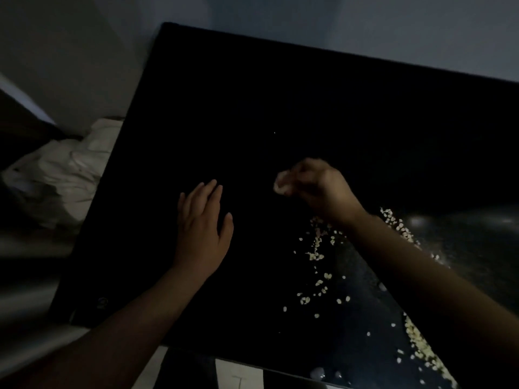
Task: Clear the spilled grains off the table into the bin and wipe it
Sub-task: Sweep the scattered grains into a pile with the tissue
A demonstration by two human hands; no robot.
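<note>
Left hand [203,228] flat on the table [252,102], fingers straight — right hand [311,183] raised, curled round a pinch of grains [280,186].

Our left hand [203,226] lies palm down, fingers straight and close together, thumb a little apart. Its forearm runs in from the lower left. Our right hand [314,183] is blurred, wrist bent, fingers curled and bunched at the tips on a pale pinch of grains [279,186]; its forearm enters from the lower right.
</note>
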